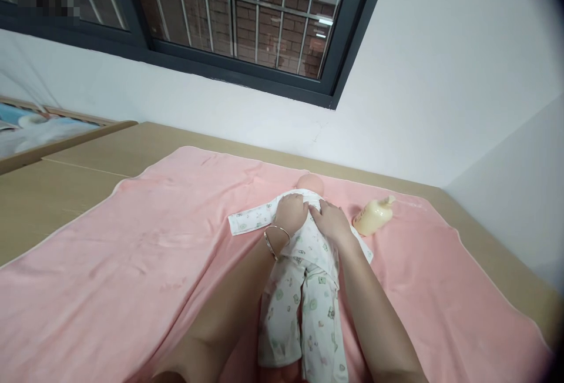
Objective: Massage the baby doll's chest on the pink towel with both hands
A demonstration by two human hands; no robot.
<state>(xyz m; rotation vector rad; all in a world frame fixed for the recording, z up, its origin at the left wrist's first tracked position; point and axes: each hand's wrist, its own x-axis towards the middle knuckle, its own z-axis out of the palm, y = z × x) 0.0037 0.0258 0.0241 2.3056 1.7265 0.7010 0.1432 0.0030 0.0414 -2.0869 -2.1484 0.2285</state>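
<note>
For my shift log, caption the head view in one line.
Left hand and right hand on the white printed top of a doll lying on a pink blanket, a pale-yellow bottle nearby.

Ahead of you: dark-framed window (194, 13), metal bars (257, 13) and brickwork (244, 33) beyond the glass, white wall (440, 89) around. Pink blanket (145, 242) spread over wood-toned surface (92, 171). Pale yellow pump bottle (372, 217) on the blanket, to your right. Far left, blue and white items (44, 130), indistinct.

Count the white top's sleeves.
2: one sleeve reaches out left of the left hand; the other sleeve shows right of the right forearm, which partly hides it.
</note>
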